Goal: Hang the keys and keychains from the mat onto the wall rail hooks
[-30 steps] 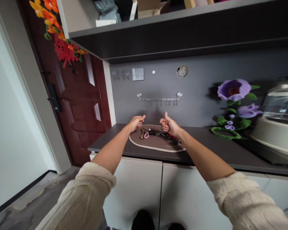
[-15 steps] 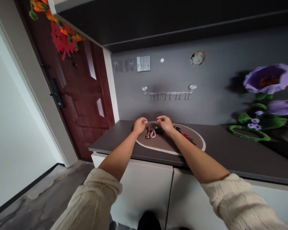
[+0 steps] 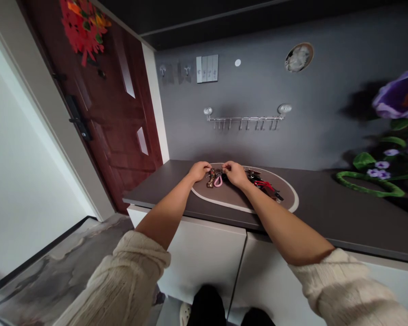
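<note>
An oval brown mat (image 3: 221,198) with a pale rim lies on the dark countertop. On its left part rest a brown-and-gold key charm (image 3: 210,179) and a pink loop strap (image 3: 218,181), with small metal pieces beside them. My left hand (image 3: 199,171) is at the upper left of the charm, fingertips pinched together. Across from it, my right hand (image 3: 235,174) pinches just above the pink strap. What either hand has between its fingertips is too small to make out. Behind my right wrist lie red cords (image 3: 265,184) among dark key-like items, partly covered by the forearm.
A clear rail with several hooks (image 3: 245,119) is fixed to the grey wall. Two single hooks (image 3: 187,70) and a switch panel (image 3: 207,69) are higher up. Purple flowers (image 3: 399,97) with a green ring base stand right. A dark shelf (image 3: 224,20) overhangs; a red-brown door (image 3: 122,136) is left.
My view has tilted down and moved a little closer. Both hands have come down nearer to the charm and strap, their fingers now lower over the small items.
</note>
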The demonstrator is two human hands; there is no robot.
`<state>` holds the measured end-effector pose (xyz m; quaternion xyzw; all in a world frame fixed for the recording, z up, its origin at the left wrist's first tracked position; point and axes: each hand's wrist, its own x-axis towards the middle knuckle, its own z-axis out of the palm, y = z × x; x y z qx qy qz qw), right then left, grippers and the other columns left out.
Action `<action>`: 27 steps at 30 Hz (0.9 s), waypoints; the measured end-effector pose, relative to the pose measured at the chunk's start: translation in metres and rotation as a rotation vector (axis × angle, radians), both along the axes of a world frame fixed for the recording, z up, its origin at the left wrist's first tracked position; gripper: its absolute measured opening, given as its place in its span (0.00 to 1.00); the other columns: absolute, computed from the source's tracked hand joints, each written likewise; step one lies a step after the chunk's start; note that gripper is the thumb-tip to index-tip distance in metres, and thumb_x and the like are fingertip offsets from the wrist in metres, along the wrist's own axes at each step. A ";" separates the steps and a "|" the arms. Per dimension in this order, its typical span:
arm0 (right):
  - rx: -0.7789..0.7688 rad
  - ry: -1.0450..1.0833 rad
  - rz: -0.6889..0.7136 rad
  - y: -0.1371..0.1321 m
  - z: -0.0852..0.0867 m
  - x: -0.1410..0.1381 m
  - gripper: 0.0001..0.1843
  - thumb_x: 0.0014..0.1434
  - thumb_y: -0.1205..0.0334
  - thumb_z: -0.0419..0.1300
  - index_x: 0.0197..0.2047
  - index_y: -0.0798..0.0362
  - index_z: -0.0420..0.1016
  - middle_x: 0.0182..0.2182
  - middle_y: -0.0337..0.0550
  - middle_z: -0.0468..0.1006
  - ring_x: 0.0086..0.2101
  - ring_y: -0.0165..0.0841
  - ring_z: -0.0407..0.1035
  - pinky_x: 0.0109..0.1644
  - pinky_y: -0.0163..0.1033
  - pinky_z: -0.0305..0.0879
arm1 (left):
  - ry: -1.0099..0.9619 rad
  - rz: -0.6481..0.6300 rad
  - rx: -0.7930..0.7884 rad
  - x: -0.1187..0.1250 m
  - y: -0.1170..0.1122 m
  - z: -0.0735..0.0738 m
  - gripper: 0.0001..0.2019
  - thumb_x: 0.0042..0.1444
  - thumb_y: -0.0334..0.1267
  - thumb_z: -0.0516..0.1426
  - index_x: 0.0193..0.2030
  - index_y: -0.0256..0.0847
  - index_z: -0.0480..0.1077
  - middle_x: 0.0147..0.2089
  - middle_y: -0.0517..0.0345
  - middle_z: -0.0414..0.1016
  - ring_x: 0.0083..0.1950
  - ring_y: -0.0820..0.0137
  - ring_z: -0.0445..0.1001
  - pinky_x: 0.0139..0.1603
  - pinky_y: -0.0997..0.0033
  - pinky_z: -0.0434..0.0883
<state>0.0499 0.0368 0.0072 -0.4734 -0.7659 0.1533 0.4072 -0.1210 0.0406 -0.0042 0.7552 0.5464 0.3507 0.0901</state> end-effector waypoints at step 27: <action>0.060 -0.008 0.035 0.001 -0.001 0.000 0.05 0.47 0.70 0.54 0.27 0.53 0.70 0.25 0.40 0.72 0.27 0.29 0.63 0.36 0.34 0.57 | -0.221 0.046 0.061 0.005 -0.006 0.012 0.07 0.47 0.27 0.52 0.30 0.35 0.71 0.30 0.56 0.74 0.32 0.73 0.68 0.38 0.74 0.63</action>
